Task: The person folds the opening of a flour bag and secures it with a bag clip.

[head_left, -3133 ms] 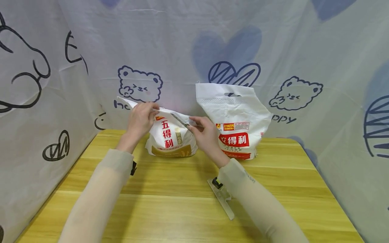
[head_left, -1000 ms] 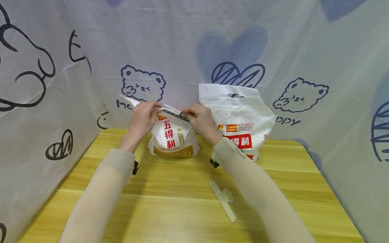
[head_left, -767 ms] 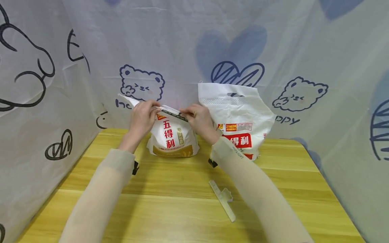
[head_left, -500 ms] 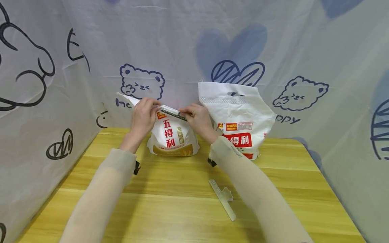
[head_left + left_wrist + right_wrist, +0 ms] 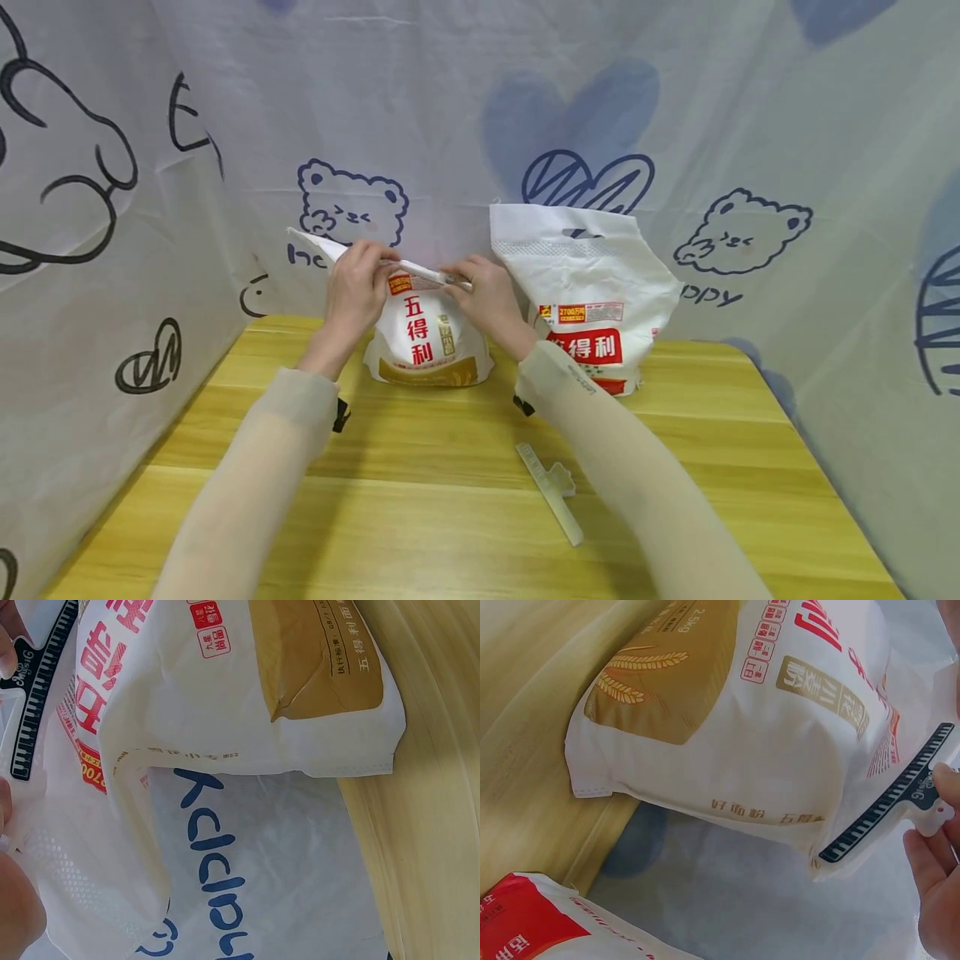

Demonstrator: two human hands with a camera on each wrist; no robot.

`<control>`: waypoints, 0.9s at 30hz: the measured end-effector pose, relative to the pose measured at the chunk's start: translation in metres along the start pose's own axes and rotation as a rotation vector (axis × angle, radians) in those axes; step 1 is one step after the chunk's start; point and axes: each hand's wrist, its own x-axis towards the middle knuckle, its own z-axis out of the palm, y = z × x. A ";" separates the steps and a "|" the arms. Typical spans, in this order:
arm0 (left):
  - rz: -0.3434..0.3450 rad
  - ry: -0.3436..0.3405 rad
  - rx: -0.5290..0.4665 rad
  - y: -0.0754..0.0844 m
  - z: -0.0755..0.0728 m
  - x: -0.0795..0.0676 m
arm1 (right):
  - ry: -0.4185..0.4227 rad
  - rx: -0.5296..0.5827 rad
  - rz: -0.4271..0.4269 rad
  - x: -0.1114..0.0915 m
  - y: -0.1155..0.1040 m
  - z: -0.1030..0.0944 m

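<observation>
My left hand (image 5: 358, 279) pinches the left part of the folded top of a white flour bag (image 5: 423, 333). A dark bag clip (image 5: 889, 795) with a piano-key pattern lies along the bag's top, and my right hand (image 5: 937, 900) pinches its handle. That clip (image 5: 37, 690) also shows at the left edge of the left wrist view, with fingertips above and below it. In the head view its patterned face is hidden. The bag stands upright at the back of the table, a white corner of its top sticking out past my left hand.
A second flour bag (image 5: 592, 267) with a handle slot stands upright to the right, partly behind my right forearm. A pale clip (image 5: 551, 496) lies on the wooden table (image 5: 420, 517) in front. A printed cloth (image 5: 450, 125) hangs behind and at the sides.
Since 3.1 s ago my right hand has shifted slightly, and the forearm uncovered the pale clip. In the last half second the dark clip's face has turned out of the head view.
</observation>
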 end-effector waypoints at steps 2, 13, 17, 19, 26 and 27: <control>-0.003 -0.007 -0.002 0.002 0.001 0.000 | 0.008 -0.002 0.008 -0.002 0.001 -0.002; 0.007 0.039 -0.058 0.012 -0.001 -0.006 | -0.011 0.072 -0.003 -0.014 0.006 -0.013; 0.026 0.100 -0.086 0.016 -0.002 -0.011 | -0.004 0.085 -0.012 -0.022 0.006 -0.018; 0.028 0.128 -0.106 0.018 -0.002 -0.015 | 0.015 0.098 -0.019 -0.027 0.006 -0.020; -0.073 0.172 -0.193 0.030 0.001 -0.032 | 0.137 0.197 -0.113 -0.044 0.008 -0.031; -0.089 0.174 -0.204 0.032 0.002 -0.034 | 0.152 0.204 -0.120 -0.047 0.009 -0.033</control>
